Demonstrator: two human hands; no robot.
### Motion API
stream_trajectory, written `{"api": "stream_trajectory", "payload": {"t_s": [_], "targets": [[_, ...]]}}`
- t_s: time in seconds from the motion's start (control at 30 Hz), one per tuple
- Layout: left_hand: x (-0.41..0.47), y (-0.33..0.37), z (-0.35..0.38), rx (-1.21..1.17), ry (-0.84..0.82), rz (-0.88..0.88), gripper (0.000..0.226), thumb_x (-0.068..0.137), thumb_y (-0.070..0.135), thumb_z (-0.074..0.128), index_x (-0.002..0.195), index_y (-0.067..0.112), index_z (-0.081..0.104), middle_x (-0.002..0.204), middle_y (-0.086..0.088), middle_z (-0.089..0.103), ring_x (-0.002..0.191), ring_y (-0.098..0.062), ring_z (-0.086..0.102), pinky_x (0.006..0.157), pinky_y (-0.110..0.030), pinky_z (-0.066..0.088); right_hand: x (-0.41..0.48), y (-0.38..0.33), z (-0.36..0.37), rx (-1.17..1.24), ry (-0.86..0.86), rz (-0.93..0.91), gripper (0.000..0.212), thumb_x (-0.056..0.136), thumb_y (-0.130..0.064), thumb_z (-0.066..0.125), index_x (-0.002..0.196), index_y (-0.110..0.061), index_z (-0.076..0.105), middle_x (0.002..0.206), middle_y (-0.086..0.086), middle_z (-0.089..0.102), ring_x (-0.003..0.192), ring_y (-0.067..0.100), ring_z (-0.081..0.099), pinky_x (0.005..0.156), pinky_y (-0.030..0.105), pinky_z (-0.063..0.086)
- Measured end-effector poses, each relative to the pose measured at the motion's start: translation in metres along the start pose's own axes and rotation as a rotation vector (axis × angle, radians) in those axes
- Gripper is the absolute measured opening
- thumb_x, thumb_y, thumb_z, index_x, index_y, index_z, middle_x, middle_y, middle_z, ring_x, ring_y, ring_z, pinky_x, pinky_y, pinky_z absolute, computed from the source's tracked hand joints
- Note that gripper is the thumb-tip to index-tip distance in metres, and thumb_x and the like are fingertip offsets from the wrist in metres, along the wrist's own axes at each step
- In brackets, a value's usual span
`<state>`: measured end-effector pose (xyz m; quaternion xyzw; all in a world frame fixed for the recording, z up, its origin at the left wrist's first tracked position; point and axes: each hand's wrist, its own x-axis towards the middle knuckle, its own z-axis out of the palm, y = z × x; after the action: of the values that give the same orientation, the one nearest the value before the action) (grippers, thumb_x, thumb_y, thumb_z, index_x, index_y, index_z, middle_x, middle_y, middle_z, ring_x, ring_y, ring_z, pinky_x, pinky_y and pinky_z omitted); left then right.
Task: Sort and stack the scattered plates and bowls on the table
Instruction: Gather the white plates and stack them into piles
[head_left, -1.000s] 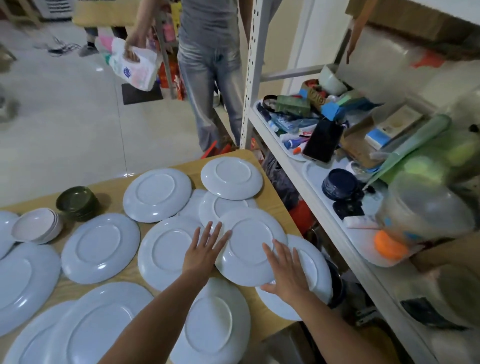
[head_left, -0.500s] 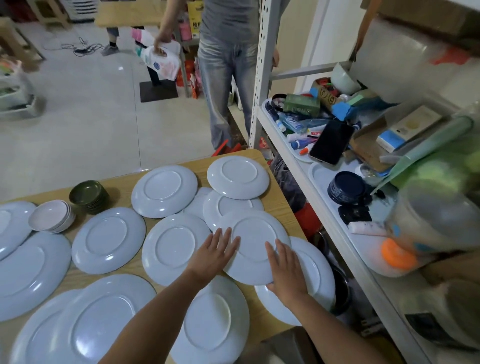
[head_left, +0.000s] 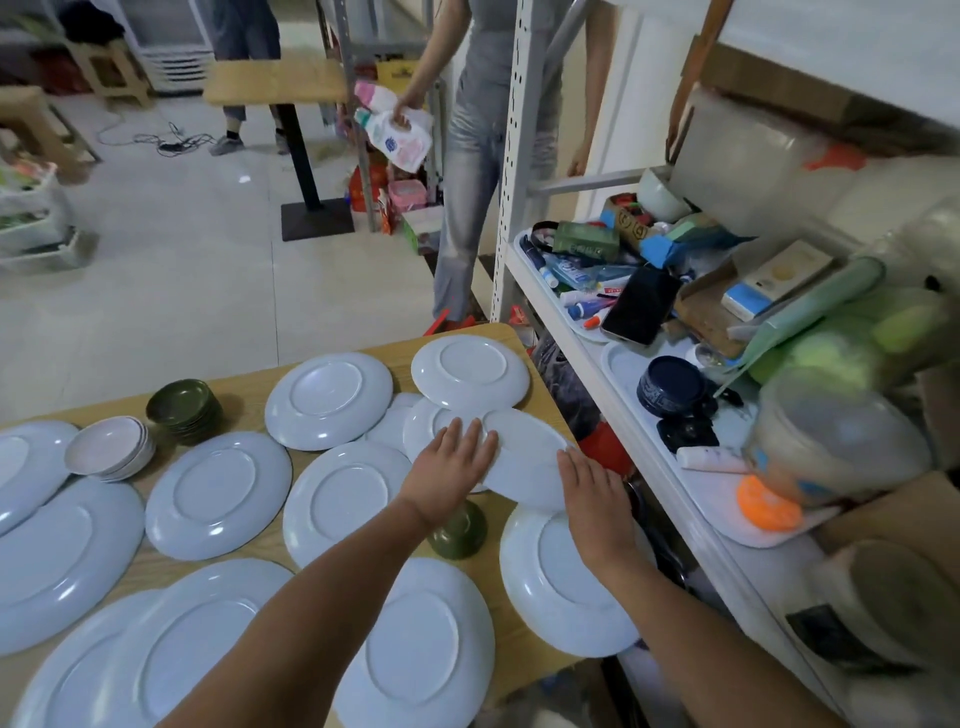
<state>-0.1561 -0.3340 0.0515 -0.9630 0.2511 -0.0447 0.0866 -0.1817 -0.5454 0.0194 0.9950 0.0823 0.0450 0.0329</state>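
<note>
Several pale blue plates lie upside down over the wooden table (head_left: 249, 387). My left hand (head_left: 452, 467) lies with straight fingers on the left side of one smaller plate (head_left: 527, 457). My right hand (head_left: 592, 499) touches that plate's right edge. The plate is raised and tilted between the two hands. Under it stands an upturned green bowl (head_left: 460, 532). A stack of green bowls (head_left: 182, 410) and a stack of pinkish white bowls (head_left: 111, 452) sit at the far left. My thumbs are hidden.
A white metal shelf (head_left: 670, 483) crowded with a phone, tubes, boxes and containers runs close along the table's right edge. A person (head_left: 483, 156) stands beyond the table's far corner holding a white pouch. One plate (head_left: 561, 587) overhangs the table's right edge.
The smaller plate has come up off the others and moved away and to the right between my hands. The green bowl beneath it now shows. The camera has tilted upward.
</note>
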Motion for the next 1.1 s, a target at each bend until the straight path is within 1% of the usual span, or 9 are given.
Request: {"api": "stream_trajectory", "payload": {"t_s": [0.17, 0.33, 0.43, 0.6, 0.73, 0.8, 0.87, 0.97, 1.1], "targets": [[0.010, -0.015, -0.019, -0.153, 0.081, -0.108, 0.063, 0.087, -0.003, 0.054, 0.146, 0.006, 0.034, 0.150, -0.021, 0.036, 0.136, -0.044, 0.036, 0.109, -0.047, 0.035, 0.025, 0.006, -0.020, 0.015, 0.296, -0.016, 0.050, 0.058, -0.002, 0.084, 0.106, -0.004, 0.069, 0.103, 0.012, 0.072, 0.081, 0.025, 0.071, 0.071, 0.033, 0.055], [0.003, -0.038, -0.042, -0.344, 0.258, -0.346, 0.048, 0.076, -0.009, 0.054, 0.121, 0.008, 0.058, 0.112, -0.012, 0.065, 0.097, -0.033, 0.063, 0.070, -0.038, 0.050, 0.058, -0.004, -0.038, 0.064, 0.450, -0.008, 0.031, 0.065, 0.002, 0.079, 0.093, -0.005, 0.069, 0.075, 0.009, 0.070, 0.064, 0.026, 0.066, 0.061, 0.032, 0.052], [-0.011, -0.054, -0.046, -0.406, 0.277, -0.535, 0.044, 0.079, -0.003, 0.046, 0.118, 0.014, 0.056, 0.106, -0.008, 0.066, 0.090, -0.031, 0.062, 0.066, -0.036, 0.047, 0.075, -0.020, -0.049, 0.141, 0.482, 0.005, 0.022, 0.072, -0.003, 0.077, 0.090, -0.005, 0.066, 0.070, 0.011, 0.068, 0.065, 0.028, 0.066, 0.060, 0.033, 0.051], [-0.044, -0.080, -0.046, -0.767, 0.365, -0.904, 0.025, 0.081, -0.007, 0.039, 0.097, 0.003, 0.056, 0.083, -0.013, 0.063, 0.076, -0.031, 0.055, 0.062, -0.036, 0.040, 0.089, -0.048, -0.043, 0.455, 0.266, 0.201, 0.025, 0.096, -0.017, 0.047, 0.113, -0.002, 0.058, 0.109, 0.017, 0.067, 0.103, 0.034, 0.061, 0.085, 0.043, 0.044], [-0.074, -0.097, -0.037, -1.288, 0.415, -1.157, 0.016, 0.079, -0.007, 0.040, 0.081, -0.004, 0.055, 0.074, -0.012, 0.055, 0.070, -0.027, 0.053, 0.060, -0.037, 0.054, 0.082, -0.073, -0.029, 0.575, 0.132, 0.135, 0.023, 0.097, -0.019, 0.045, 0.111, -0.005, 0.056, 0.106, 0.016, 0.066, 0.097, 0.034, 0.060, 0.081, 0.042, 0.045], [-0.089, -0.100, -0.031, -1.497, 0.419, -1.287, 0.017, 0.082, -0.008, 0.042, 0.072, 0.001, 0.053, 0.070, -0.010, 0.054, 0.067, -0.028, 0.056, 0.047, -0.032, 0.056, 0.076, -0.088, -0.024, 0.609, 0.077, 0.094, 0.021, 0.096, -0.020, 0.047, 0.108, -0.006, 0.057, 0.104, 0.013, 0.067, 0.095, 0.033, 0.060, 0.078, 0.040, 0.046], [-0.106, -0.101, -0.021, -1.635, 0.392, -1.400, 0.021, 0.085, -0.012, 0.044, 0.074, 0.003, 0.054, 0.076, -0.010, 0.056, 0.075, -0.033, 0.058, 0.045, -0.032, 0.053, 0.070, -0.104, -0.019, 0.646, 0.009, 0.046, 0.020, 0.096, -0.022, 0.047, 0.107, -0.009, 0.058, 0.100, 0.009, 0.067, 0.093, 0.030, 0.061, 0.076, 0.038, 0.046], [-0.132, -0.102, -0.003, -1.744, 0.301, -1.550, 0.020, 0.088, -0.016, 0.046, 0.100, -0.003, 0.056, 0.097, -0.019, 0.058, 0.096, -0.045, 0.061, 0.064, -0.047, 0.053, 0.059, -0.129, -0.012, 0.662, -0.103, -0.035, 0.010, 0.095, -0.021, 0.047, 0.092, -0.015, 0.054, 0.085, 0.004, 0.065, 0.081, 0.026, 0.061, 0.065, 0.031, 0.041], [-0.165, -0.102, 0.015, -1.792, 0.177, -1.691, 0.013, 0.091, -0.014, 0.048, 0.093, -0.001, 0.050, 0.117, -0.029, 0.057, 0.109, -0.048, 0.058, 0.077, -0.053, 0.052, 0.043, -0.160, 0.001, 0.646, -0.219, -0.060, 0.013, 0.094, -0.020, 0.046, 0.081, -0.018, 0.047, 0.083, 0.003, 0.063, 0.076, 0.022, 0.058, 0.064, 0.029, 0.038]]}}
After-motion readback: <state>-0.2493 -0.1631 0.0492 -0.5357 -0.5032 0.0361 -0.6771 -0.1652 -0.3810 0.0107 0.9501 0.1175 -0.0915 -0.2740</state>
